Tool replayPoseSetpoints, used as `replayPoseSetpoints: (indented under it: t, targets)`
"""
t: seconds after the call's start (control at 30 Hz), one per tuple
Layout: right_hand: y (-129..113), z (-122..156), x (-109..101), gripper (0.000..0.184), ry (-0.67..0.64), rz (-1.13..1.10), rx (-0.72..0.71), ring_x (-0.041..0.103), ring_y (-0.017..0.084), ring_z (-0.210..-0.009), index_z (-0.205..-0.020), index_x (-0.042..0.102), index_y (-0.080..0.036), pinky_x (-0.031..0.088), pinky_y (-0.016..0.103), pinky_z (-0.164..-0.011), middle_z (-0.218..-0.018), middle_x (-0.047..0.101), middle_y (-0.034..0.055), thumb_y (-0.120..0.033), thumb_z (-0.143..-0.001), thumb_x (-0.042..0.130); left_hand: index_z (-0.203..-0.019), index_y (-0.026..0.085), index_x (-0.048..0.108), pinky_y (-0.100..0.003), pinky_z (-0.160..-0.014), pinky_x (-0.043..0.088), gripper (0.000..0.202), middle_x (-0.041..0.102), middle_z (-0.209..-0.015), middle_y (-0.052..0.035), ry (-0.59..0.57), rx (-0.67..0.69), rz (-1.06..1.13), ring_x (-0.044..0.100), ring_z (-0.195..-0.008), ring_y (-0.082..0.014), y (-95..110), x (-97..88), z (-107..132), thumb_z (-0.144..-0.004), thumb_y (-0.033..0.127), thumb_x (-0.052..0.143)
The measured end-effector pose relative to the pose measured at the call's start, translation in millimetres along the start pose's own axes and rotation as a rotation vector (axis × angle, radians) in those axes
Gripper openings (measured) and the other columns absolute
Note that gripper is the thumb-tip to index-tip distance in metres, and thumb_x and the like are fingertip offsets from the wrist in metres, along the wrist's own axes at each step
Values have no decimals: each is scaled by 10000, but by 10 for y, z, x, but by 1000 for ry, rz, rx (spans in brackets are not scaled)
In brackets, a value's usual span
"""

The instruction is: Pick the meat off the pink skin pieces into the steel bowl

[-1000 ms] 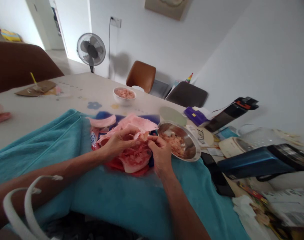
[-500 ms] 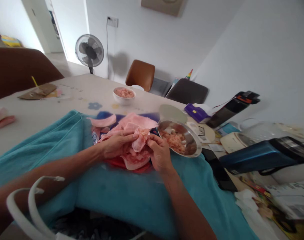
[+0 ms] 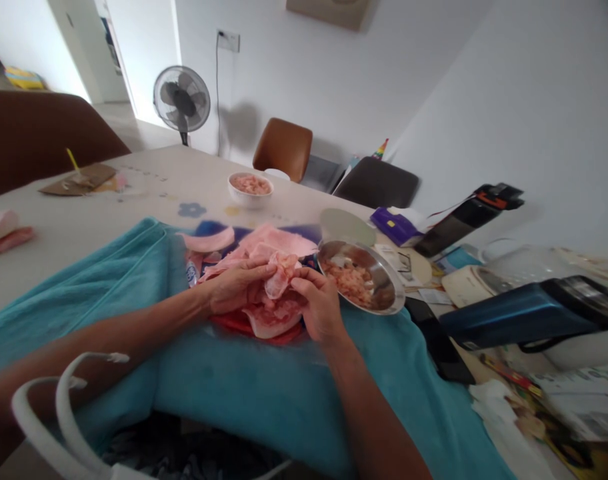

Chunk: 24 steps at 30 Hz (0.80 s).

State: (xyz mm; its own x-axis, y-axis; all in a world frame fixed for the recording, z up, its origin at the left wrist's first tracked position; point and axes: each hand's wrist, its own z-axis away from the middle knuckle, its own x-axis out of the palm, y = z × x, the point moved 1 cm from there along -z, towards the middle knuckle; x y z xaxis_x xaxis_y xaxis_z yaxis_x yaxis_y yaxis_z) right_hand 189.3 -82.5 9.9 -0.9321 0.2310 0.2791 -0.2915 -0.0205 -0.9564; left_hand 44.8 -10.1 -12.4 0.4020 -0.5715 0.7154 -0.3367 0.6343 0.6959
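Note:
Both hands meet over a pile of pink pomelo peel and membrane. My left hand pinches a pale, translucent pomelo segment from its left side. My right hand grips the same segment's right edge between thumb and fingers. Below the hands lies another pink piece of pomelo peel, on something red. A steel bowl to the right of my right hand holds loose pink pulp. Farther back, a white bowl is heaped with similar pulp.
A teal towel covers the near side. On the right are a phone, a blue flask, a dark bottle and a purple packet. More peel lies far left. A fan stands behind the table.
The view has shifted very slightly. Both hands keep their hold on the pomelo segment in nearly the same place, with only small finger movement.

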Motion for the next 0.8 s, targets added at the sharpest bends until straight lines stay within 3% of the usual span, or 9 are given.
replayPoseSetpoints:
  t: [0.27,0.53,0.67,0.8]
  targets:
    - [46,-9,-23,129,1,63,-44,550,112,-571,-663,616,-205,454,254,-587,-625,625,-46,-255,-583,704,-902,141,689,-241,-556,600,159,681,-755,-17,39,35,-9,684,-618,-137,-4,32,6,-800,229,774]
    - [35,-19,-51,86,66,406,-256,514,111,-547,-655,606,-211,412,249,-548,-596,599,-45,-283,-646,653,-861,109,681,-209,-521,579,168,710,-720,-68,-4,-47,-12,683,-592,-141,0,73,22,-863,275,705]
    - [26,-23,-55,78,33,329,-231,539,118,-544,-672,596,-223,434,249,-543,-600,608,-46,-280,-665,648,-862,111,647,-196,-501,560,211,699,-685,-75,31,-52,-52,679,-546,-138,11,80,32,-924,311,621]
    - [11,3,-40,69,-23,225,-193,584,125,-567,-749,630,-234,495,275,-608,-670,652,-40,-241,-680,631,-921,157,596,-201,-450,535,112,692,-680,-40,78,-1,-72,654,-488,-138,31,85,40,-928,269,604]
